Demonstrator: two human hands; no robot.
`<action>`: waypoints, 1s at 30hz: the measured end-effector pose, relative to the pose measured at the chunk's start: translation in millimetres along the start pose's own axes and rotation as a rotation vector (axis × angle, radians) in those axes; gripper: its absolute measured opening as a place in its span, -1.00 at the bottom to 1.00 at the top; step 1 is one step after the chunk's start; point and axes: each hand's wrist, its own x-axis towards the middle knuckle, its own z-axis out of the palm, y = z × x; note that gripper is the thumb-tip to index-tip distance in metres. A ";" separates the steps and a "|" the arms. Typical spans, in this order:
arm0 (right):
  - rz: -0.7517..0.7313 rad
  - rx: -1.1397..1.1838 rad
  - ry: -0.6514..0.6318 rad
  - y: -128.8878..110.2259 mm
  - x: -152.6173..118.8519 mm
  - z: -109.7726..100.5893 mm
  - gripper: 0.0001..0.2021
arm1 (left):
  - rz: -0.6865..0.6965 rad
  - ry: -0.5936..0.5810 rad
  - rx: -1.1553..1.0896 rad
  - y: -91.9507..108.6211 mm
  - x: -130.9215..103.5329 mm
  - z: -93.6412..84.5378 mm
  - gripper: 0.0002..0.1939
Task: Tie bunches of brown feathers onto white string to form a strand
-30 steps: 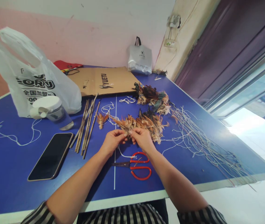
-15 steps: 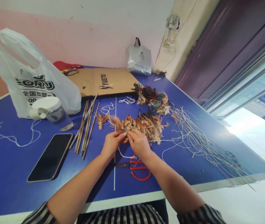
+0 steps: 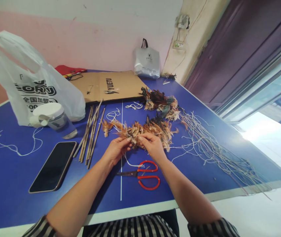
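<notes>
Brown and tan feather bundles (image 3: 161, 130) lie in a row at the middle of the blue table. At the row's near left edge, my left hand (image 3: 117, 148) is closed, thumb and fingers pinched at the feathers. My right hand (image 3: 152, 144) pinches too, just to the right, over the same feathers; what is between its fingertips is too small to make out. Red-handled scissors (image 3: 149, 177) lie below the hands, blades pointing left. White string (image 3: 132, 165) curves between the hands and the scissors. Darker feather bundles (image 3: 161, 102) lie behind the row.
Thin sticks (image 3: 90, 136), a black phone (image 3: 53, 166), a lidded cup (image 3: 58, 120) and a white plastic bag (image 3: 43, 89) are on the left. Many loose strings (image 3: 211, 144) spread over the right side. Cardboard (image 3: 110, 87) and a silver bag (image 3: 146, 62) stand farther back.
My hands have moved apart, the right one shifting to the right and the left one slightly left. More of the scissors' red handles shows.
</notes>
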 end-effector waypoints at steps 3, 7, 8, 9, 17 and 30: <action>-0.103 -0.060 0.004 -4.0 -1.8 -3.0 -0.86 | 0.005 -0.046 0.012 0.1 -0.5 1.7 -0.82; -0.224 -0.220 -0.026 -8.9 -6.0 -0.9 -0.90 | -0.001 -0.064 0.025 -1.0 -0.3 1.8 -0.82; -0.241 -0.247 -0.026 -9.2 -6.7 0.1 -0.90 | -0.003 -0.064 0.024 -1.3 -0.2 1.6 -0.82; -0.257 -0.269 -0.026 -9.2 -7.3 1.0 -0.90 | -0.001 -0.064 0.025 -1.6 -0.2 1.3 -0.82; -0.294 -0.310 -0.033 -7.7 -8.9 4.9 -0.89 | -0.001 -0.084 0.058 -4.2 -0.9 -0.2 -0.81; 0.226 0.149 0.016 0.6 4.9 4.7 -0.80 | 0.047 -0.132 0.257 -4.9 -4.8 4.2 -0.78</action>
